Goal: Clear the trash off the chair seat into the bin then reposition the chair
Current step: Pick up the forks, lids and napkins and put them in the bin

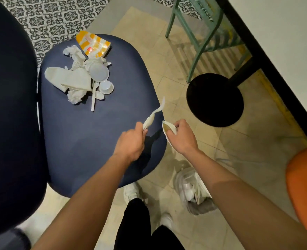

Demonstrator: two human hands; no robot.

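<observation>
Both hands are clamped: left hand (131, 141) on cutlery (153, 115), right hand (181, 137) on a wrapper (169, 128); drop both straight into the bin (194, 190) below

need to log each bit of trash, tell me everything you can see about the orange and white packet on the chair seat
The orange and white packet is a flattened wrapper, glossy like plastic or coated paper, with orange patches on white and a small red mark. It looks empty and creased. It lies tilted at the far edge of the dark blue chair seat, one corner poking past the rim. Its near edge meets the crumpled white napkins.
</observation>
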